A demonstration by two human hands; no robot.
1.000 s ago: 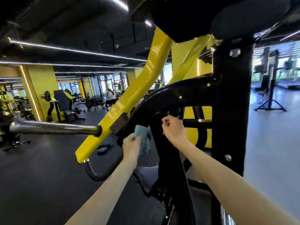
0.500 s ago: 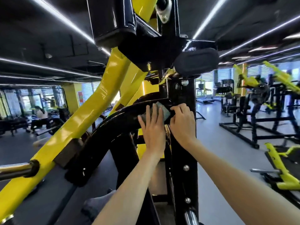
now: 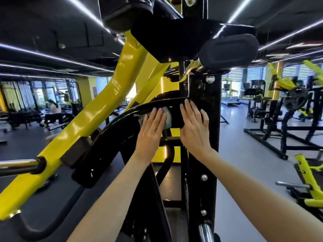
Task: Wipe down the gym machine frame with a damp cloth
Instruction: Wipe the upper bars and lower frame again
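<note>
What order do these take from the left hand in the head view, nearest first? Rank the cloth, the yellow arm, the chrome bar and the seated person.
1. Cloth, under the fingers of the left hand.
2. Yellow arm, just to the left.
3. Chrome bar, low at the far left.
4. Seated person, far back across the gym floor.

Grey cloth (image 3: 167, 119) pressed flat on curved black frame (image 3: 122, 119).
</note>
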